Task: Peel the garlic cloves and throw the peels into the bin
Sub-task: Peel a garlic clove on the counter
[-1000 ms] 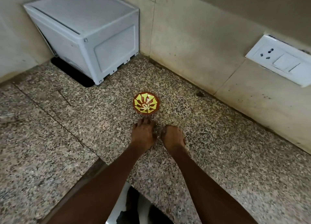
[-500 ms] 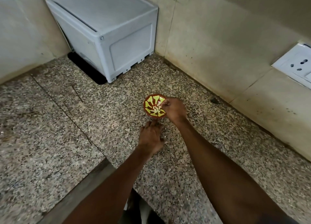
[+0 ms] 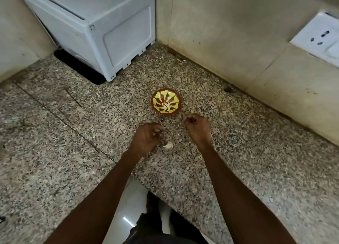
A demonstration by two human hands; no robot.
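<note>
Down at the near edge, two bare forearms reach out over the speckled granite bench (image 3: pixel 55 152), a rough salt-and-pepper slab with a thin dark seam running across it. Below the edge, a glossy pale floor (image 3: pixel 126 203) shines.

Left hand (image 3: pixel 146 139) hovers low over the stone, fingers curled inward, tips bunched together — whether that grip pinches anything, I cannot tell. Just beside it, on the stone between the two hands, lies a small pale garlic piece (image 3: pixel 168 145), papery and irregular; clove or peel, too small to call.

Right hand (image 3: pixel 197 127) sits a touch farther out, fingers curled tight, the fingertips tucked around something small and dark-shadowed; what that grip holds, I cannot make out.

Just beyond the right hand's knuckles, the little round bowl (image 3: pixel 166 103): glossy brown-red rim, yellow-green blotches radiating like petals, and a few pale garlic cloves (image 3: pixel 166 104) curled at its centre.

Farther back, a boxy white plastic appliance (image 3: pixel 102 33) stands in the corner with moulded panels and small feet, on a black mat (image 3: pixel 80 71). Cream wall tiles (image 3: pixel 229 42) rise behind, smudged, with a white socket plate (image 3: pixel 319 40) at far right.
</note>
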